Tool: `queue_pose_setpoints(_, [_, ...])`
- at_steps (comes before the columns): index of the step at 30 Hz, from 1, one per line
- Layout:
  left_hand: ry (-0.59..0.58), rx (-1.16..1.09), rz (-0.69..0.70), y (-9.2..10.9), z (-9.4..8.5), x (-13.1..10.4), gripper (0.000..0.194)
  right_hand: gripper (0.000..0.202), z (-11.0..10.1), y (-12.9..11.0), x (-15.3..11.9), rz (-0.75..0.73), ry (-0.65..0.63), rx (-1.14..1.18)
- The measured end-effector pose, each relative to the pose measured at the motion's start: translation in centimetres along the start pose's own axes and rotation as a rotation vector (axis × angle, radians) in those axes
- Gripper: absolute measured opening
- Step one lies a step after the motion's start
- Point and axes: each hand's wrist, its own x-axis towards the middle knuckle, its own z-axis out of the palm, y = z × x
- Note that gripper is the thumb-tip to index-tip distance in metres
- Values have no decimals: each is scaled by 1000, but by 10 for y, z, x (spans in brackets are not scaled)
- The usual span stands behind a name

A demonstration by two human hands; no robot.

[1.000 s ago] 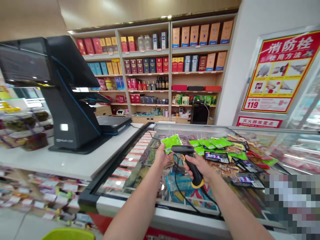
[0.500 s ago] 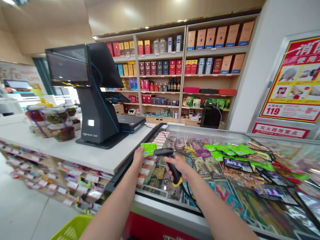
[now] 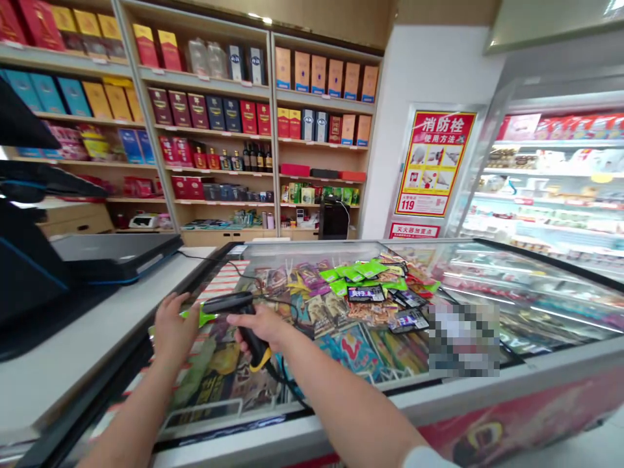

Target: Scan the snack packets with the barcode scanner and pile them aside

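My right hand [image 3: 263, 328] is wrapped round the grip of a black and yellow barcode scanner [image 3: 229, 302], its head pointing left. A cable runs down from the scanner's handle. Just left of the scanner's head, my left hand [image 3: 173, 325] holds a bright green snack packet [image 3: 207, 318], mostly covered by the hand and the scanner. Both hands are above the glass top of a chest freezer [image 3: 234, 406]. On the glass to the right lies a pile of green snack packets [image 3: 358, 270] with dark purple-labelled packets [image 3: 365, 294].
At left a white counter [image 3: 53, 377] carries a black checkout machine [image 3: 29, 260] with a flat scale plate [image 3: 117, 250]. Behind stand shelves of boxed bottles [image 3: 214, 114]. A red and yellow poster [image 3: 435, 162] hangs on the wall, with a lit cooler [image 3: 550, 175] at right.
My view has turned right, bringing the cooler and whole poster in. Both hands have shifted left in view. The left hand's fingers are raised more, and less of the green packet shows.
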Motion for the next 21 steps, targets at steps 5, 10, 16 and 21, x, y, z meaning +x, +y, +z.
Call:
queue_pose_setpoints(5, [-116, -126, 90, 41, 35, -10, 32, 45, -32, -20, -24, -131, 126, 29])
queue_pose_setpoints(10, [-357, -228, 148, 114, 95, -37, 30, 47, -92, -38, -70, -329, 335, 12])
queue_pose_setpoints(16, [-640, -301, 90, 224, 164, -78, 20, 52, -168, -34, -144, -439, 595, 46])
queue_pose_setpoints(21, [-710, -487, -220, 284, 217, -92, 39, 51, -215, -16, -193, -526, 737, 94])
